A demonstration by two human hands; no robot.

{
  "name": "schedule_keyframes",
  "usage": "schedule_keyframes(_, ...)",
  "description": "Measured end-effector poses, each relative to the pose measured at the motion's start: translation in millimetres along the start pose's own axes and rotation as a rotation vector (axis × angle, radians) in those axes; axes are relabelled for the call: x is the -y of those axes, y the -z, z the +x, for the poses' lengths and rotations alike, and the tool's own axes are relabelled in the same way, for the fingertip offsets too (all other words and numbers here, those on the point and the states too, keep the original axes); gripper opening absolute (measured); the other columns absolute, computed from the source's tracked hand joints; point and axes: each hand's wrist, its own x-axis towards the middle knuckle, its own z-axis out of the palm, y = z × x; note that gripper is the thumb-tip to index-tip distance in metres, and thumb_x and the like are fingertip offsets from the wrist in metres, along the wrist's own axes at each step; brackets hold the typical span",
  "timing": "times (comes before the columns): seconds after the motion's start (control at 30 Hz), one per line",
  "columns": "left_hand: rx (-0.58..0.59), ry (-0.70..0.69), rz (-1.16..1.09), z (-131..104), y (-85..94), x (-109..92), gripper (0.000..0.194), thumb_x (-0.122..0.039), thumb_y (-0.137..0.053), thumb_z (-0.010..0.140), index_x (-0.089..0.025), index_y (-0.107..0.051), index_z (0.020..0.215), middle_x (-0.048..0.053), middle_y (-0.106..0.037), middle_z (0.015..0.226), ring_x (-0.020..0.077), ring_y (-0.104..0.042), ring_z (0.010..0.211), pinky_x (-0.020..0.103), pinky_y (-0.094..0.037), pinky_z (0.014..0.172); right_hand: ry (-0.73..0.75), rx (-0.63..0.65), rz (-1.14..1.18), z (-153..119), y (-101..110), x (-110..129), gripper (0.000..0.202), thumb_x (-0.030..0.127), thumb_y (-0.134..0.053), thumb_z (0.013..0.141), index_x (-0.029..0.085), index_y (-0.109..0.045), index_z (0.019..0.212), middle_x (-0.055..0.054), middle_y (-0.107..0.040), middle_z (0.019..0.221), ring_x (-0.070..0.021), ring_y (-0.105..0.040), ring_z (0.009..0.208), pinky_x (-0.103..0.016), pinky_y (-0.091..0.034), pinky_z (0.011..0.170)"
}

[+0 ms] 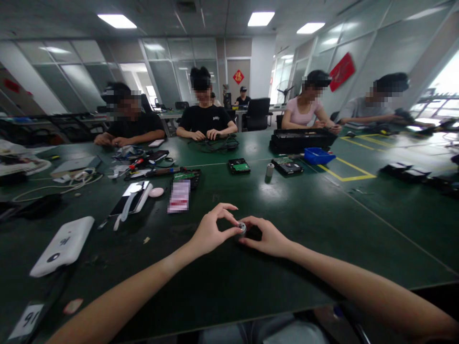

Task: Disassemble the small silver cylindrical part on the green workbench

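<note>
Grey cylinder (242, 230) sits pinched by left hand (211, 229) and right hand (268, 236), grip half-curled.

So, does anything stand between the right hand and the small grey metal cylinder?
Nothing visible does: the right hand has its thumb and finger around the small grey metal cylinder. The left hand meets its top from the opposite side.

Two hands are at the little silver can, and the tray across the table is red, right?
Not quite: the head view shows a blue tray across the table. The left hand and right hand are indeed at the little silver can.
</note>
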Motion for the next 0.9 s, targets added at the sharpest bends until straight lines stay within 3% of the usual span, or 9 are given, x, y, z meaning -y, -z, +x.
schedule_keyframes(0.13, 0.033, -0.015, -0.009, -0.7, -2.6, -1.1, 0.031, -0.031, -0.071, 0.08, -0.023, -0.063, 0.109, 0.007, -0.065, 0.122, 0.0227, -0.06, 0.11, 0.04, -0.041, 0.1, -0.02, -0.008, -0.025, -0.3, -0.5, -0.4, 0.034, 0.034, -0.069, 0.079, 0.02, -0.06, 0.109, -0.004, -0.067, 0.098, -0.0185, -0.063, 0.09, -0.032, -0.049, 0.083)
schedule_keyframes(0.23, 0.037, -0.02, -0.02, -0.9, -6.6, 0.7, 0.042, -0.03, -0.071, 0.08, -0.024, -0.057, 0.119, 0.006, -0.069, 0.113, 0.0233, -0.062, 0.109, 0.04, -0.043, 0.098, -0.013, -0.01, -0.022, -0.6, -1.6, -1.1, 0.032, 0.034, -0.069, 0.08, 0.019, -0.06, 0.107, -0.005, -0.067, 0.097, -0.0186, -0.063, 0.09, -0.032, -0.049, 0.083)
schedule_keyframes(0.47, -0.154, -0.022, -0.039, 3.6, -11.6, 6.5, 0.017, -0.032, -0.069, 0.082, -0.02, -0.062, 0.093, 0.005, -0.073, 0.095, 0.0231, -0.069, 0.092, 0.036, -0.049, 0.089, -0.021, -0.012, 0.0, 1.0, -1.7, 1.5, 0.035, 0.032, -0.07, 0.078, 0.02, -0.06, 0.11, -0.004, -0.067, 0.101, -0.0189, -0.063, 0.09, -0.034, -0.05, 0.084)
schedule_keyframes(0.57, -0.197, -0.036, 0.011, 8.6, 0.4, 20.4, 0.022, -0.031, -0.07, 0.081, -0.02, -0.061, 0.097, 0.005, -0.074, 0.093, 0.0237, -0.069, 0.096, 0.038, -0.047, 0.092, -0.025, -0.009, 0.022, 1.0, -1.1, 2.5, 0.038, 0.031, -0.07, 0.079, 0.02, -0.06, 0.114, -0.005, -0.067, 0.105, -0.0185, -0.063, 0.091, -0.034, -0.051, 0.085)
schedule_keyframes(0.67, -0.156, 0.006, 0.142, 10.8, 13.8, 45.4, 0.022, -0.031, -0.071, 0.079, -0.021, -0.063, 0.097, 0.004, -0.074, 0.096, 0.0259, -0.067, 0.103, 0.042, -0.043, 0.097, -0.027, -0.004, 0.031, 0.8, -0.8, 2.7, 0.038, 0.03, -0.07, 0.079, 0.02, -0.06, 0.114, -0.005, -0.066, 0.107, -0.018, -0.063, 0.091, -0.034, -0.051, 0.085)
schedule_keyframes(0.77, -0.033, 0.057, 0.119, 9.3, 19.4, 68.1, 0.024, -0.029, -0.072, 0.078, -0.019, -0.062, 0.098, 0.005, -0.073, 0.1, 0.0226, -0.073, 0.086, 0.038, -0.048, 0.092, -0.031, -0.002, 0.023, 0.4, -0.5, 2.6, 0.039, 0.031, -0.07, 0.079, 0.02, -0.06, 0.115, -0.005, -0.066, 0.108, -0.0179, -0.063, 0.091, -0.034, -0.051, 0.085)
schedule_keyframes(0.9, -0.018, -0.014, 0.235, 7.3, 18.2, 77.0, 0.038, -0.032, -0.077, 0.072, -0.02, -0.062, 0.105, 0.006, -0.073, 0.103, 0.0263, -0.066, 0.106, 0.042, -0.042, 0.098, -0.027, -0.005, 0.025, 0.1, -0.1, 3.4, 0.039, 0.031, -0.069, 0.079, 0.02, -0.059, 0.115, -0.005, -0.066, 0.108, -0.0178, -0.063, 0.092, -0.033, -0.052, 0.085)
